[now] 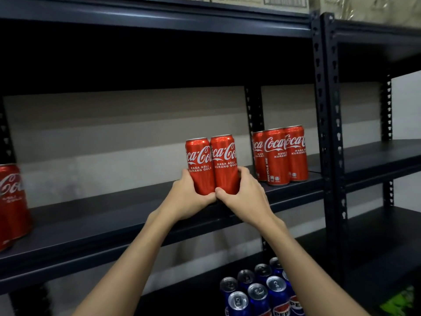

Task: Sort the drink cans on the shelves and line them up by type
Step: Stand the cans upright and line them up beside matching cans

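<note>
Two red Coca-Cola cans stand side by side on the dark middle shelf [114, 224]. My left hand [189, 197] grips the left can [199, 163] and my right hand [241, 197] grips the right can [224, 160], thumbs meeting at the front. A cluster of three more red Coca-Cola cans [280, 153] stands upright to the right, near the shelf's upright post. Another red Coca-Cola can [11, 201] stands at the far left edge of the same shelf. On the shelf below, several blue Pepsi cans [257, 290] stand grouped together.
A black perforated upright post [330, 133] divides this rack from a second rack on the right, whose shelf [376, 156] is bare. Cardboard boxes [262, 0] sit on the top shelf. Something green [401, 302] shows at the bottom right.
</note>
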